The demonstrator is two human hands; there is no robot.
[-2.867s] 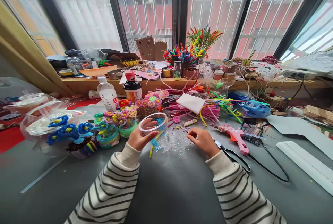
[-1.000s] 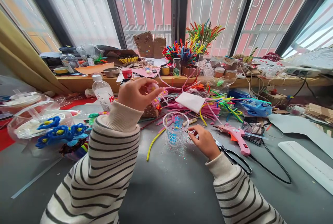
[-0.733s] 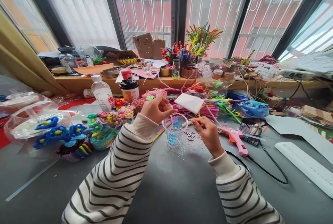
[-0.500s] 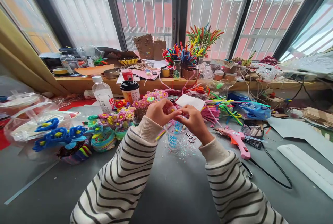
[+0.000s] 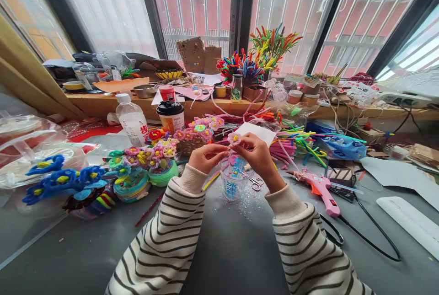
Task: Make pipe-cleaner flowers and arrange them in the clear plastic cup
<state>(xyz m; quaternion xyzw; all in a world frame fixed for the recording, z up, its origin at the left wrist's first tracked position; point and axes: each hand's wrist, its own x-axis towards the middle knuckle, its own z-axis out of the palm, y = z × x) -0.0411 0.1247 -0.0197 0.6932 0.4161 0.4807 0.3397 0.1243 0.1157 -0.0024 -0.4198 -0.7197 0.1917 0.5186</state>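
Observation:
Between my hands, above a clear plastic cup with blue print [image 5: 230, 185], is a small pale pink flower with a yellow centre [image 5: 234, 138]. My right hand [image 5: 255, 155] pinches it just below the petals. My left hand [image 5: 207, 158] is closed, its thumb and finger pressed together near the flower's underside; whatever they grip is too small to make out. Scissors [image 5: 255, 184] lie right of the cup, and glitter [image 5: 245, 203] is scattered around its base. A white card [image 5: 255, 132] rests behind my right hand.
Blue flowers [image 5: 63, 179] and potted fuzzy flowers [image 5: 159, 153] stand at the left, with a bottle [image 5: 132, 121] and a lidded paper cup [image 5: 170, 116] behind. At the right lie a pink glue gun [image 5: 322, 190], its black cable, pipe cleaners [image 5: 283, 147] and a white strip [image 5: 409, 224].
The pink flower now shows above my right fingers, where the hands had covered it. My hands have moved slightly apart, and the view has shifted a little.

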